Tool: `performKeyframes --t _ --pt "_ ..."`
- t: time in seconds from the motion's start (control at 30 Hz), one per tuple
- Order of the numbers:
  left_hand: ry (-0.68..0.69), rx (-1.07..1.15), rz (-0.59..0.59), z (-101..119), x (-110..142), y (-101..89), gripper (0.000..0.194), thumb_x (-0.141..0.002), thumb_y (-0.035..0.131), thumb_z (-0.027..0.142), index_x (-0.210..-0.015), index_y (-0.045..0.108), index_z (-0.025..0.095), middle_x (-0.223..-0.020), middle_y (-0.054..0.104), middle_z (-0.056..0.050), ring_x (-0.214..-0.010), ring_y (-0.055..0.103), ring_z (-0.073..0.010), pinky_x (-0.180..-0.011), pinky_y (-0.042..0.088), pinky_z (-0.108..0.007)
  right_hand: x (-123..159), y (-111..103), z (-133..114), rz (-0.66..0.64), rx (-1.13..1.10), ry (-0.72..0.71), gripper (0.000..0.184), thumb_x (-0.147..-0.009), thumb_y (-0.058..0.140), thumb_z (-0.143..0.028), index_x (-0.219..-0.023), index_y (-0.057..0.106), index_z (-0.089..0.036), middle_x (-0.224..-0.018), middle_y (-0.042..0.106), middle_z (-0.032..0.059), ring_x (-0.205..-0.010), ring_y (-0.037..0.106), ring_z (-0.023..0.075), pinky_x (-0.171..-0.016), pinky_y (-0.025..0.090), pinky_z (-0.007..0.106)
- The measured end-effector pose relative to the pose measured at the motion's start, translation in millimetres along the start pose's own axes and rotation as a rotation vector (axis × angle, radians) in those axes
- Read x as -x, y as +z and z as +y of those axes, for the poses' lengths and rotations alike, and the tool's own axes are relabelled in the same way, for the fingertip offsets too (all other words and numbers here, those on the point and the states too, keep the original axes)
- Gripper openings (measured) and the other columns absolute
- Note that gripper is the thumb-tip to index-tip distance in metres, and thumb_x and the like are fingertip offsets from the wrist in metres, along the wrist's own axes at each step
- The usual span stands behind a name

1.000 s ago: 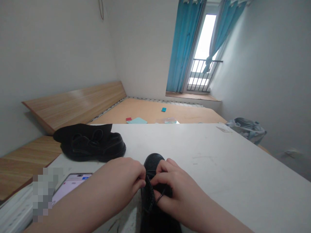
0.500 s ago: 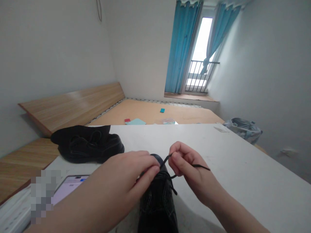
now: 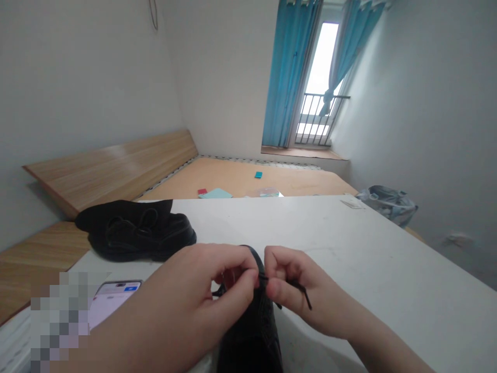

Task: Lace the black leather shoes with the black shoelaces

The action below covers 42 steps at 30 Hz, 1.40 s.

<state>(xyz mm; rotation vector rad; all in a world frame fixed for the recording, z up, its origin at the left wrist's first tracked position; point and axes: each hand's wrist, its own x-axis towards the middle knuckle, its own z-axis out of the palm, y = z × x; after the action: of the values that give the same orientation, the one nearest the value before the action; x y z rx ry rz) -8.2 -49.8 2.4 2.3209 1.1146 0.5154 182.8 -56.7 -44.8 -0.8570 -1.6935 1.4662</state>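
Note:
A black lace-up shoe [image 3: 248, 336] stands in front of me on the white table, its toe pointing away. Above its lacing, my left hand [image 3: 217, 290] pinches a black shoelace between thumb and forefinger. My right hand [image 3: 298, 285] grips the shoelace [image 3: 307, 299] as well, and a loose end hangs out past its fingers. The fingertips of both hands nearly meet over the shoe, with a short bit of lace between them. Much of the lacing is hidden behind my hands. A second black shoe [image 3: 147, 238] with a bow in its lace lies at the left.
A phone [image 3: 114, 298] with a lit screen lies by my left forearm. The white table [image 3: 380, 264] stretches forward to a tan bed board [image 3: 310, 181] with small cards on it. At the right stands a clear plastic bag [image 3: 392, 202].
My right hand has lowered and come in closer to my left hand. The lace stretch between them has shortened, and the loose end now droops downward.

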Motion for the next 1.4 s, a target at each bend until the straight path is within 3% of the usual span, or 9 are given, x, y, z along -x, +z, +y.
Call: performKeyframes --t 0.2,0.47,0.77,0.93,1.03,1.13,1.2,1.3,1.4 --pt "0.024 0.184 0.127 -2 -3 1.4 0.019 -0.088 0.051 0.024 -0.087 0.070 0.027 -0.083 0.072 0.007 -0.078 0.064 -0.0115 -0.066 0.046 -0.019 -1 1 4 -0.249 -0.309 0.062 0.044 -0.078 0.073 -0.050 -0.097 0.049 -0.019 -0.080 0.036 -0.0032 -0.068 0.030 0.0100 -0.058 0.027 0.022" --pt "0.016 0.164 0.214 -4 -3 -3.9 0.021 -0.093 0.050 0.032 -0.085 0.068 0.024 -0.086 0.071 0.004 -0.082 0.064 -0.0135 -0.069 0.047 -0.020 -7 11 10 0.100 -0.197 -0.063 0.034 -0.095 0.048 -0.047 -0.077 0.052 -0.018 -0.064 0.037 -0.0036 -0.061 0.032 0.0120 -0.057 0.026 0.026" --pt "0.069 0.257 0.108 -4 -6 6.6 0.027 -0.090 0.054 0.022 -0.067 0.069 0.022 -0.080 0.062 0.003 -0.076 0.059 -0.0104 -0.060 0.044 -0.018 -2 17 12 0.098 0.079 -0.168 0.042 -0.098 0.042 -0.048 -0.072 0.056 -0.018 -0.079 0.056 0.0009 -0.076 0.050 0.0132 -0.072 0.041 0.026" --pt "0.112 0.290 0.190 -3 -3 11.1 0.018 -0.087 0.058 0.020 -0.079 0.072 0.027 -0.081 0.058 0.004 -0.076 0.056 -0.0092 -0.065 0.043 -0.018 -1 20 6 0.119 0.122 -0.215 0.021 -0.100 0.043 -0.037 -0.097 0.057 -0.021 -0.106 0.058 0.0044 -0.103 0.052 0.0158 -0.096 0.040 0.031" --pt "0.112 0.281 0.228 -1 -1 11.2 0.018 -0.086 0.060 0.021 -0.075 0.072 0.027 -0.085 0.056 0.004 -0.079 0.056 -0.0089 -0.071 0.044 -0.017 3 19 0 -0.060 0.018 -0.157 0.032 -0.100 0.039 -0.043 -0.090 0.058 -0.019 -0.093 0.059 0.0047 -0.097 0.055 0.0166 -0.094 0.042 0.034" --pt "0.136 0.274 0.238 1 1 7.5 0.018 -0.090 0.057 0.027 -0.080 0.071 0.028 -0.093 0.057 0.004 -0.087 0.057 -0.0098 -0.078 0.045 -0.016 10 10 -7 -0.262 -0.184 -0.059 0.047 -0.097 0.033 -0.057 -0.073 0.050 -0.020 -0.059 0.044 -0.0030 -0.057 0.050 0.0125 -0.063 0.045 0.027" --pt "0.149 0.259 0.243 2 1 3.8 0.023 -0.095 0.046 0.029 -0.093 0.070 0.030 -0.101 0.060 0.004 -0.096 0.057 -0.0114 -0.087 0.044 -0.018 14 -1 -12 -0.120 -0.028 -0.104 0.046 -0.097 0.034 -0.058 -0.071 0.046 -0.021 -0.059 0.039 -0.0041 -0.052 0.042 0.0112 -0.054 0.037 0.024" --pt "0.076 0.200 0.216 0 0 1.3 0.032 -0.097 0.035 0.027 -0.107 0.065 0.030 -0.111 0.064 0.003 -0.107 0.057 -0.0152 -0.095 0.042 -0.023 15 -17 -18 0.213 0.590 -0.188 0.035 -0.101 0.035 -0.041 -0.075 0.047 -0.021 -0.069 0.048 0.0001 -0.064 0.046 0.0140 -0.059 0.033 0.026" --pt "0.005 0.094 0.076 -6 -3 6.3 0.028 -0.088 0.048 0.025 -0.112 0.062 0.030 -0.114 0.065 0.004 -0.108 0.057 -0.0184 -0.096 0.042 -0.028 10 -21 -18 0.192 1.017 -0.035 0.025 -0.100 0.035 -0.029 -0.081 0.049 -0.021 -0.070 0.055 0.0016 -0.064 0.049 0.0162 -0.059 0.029 0.028"
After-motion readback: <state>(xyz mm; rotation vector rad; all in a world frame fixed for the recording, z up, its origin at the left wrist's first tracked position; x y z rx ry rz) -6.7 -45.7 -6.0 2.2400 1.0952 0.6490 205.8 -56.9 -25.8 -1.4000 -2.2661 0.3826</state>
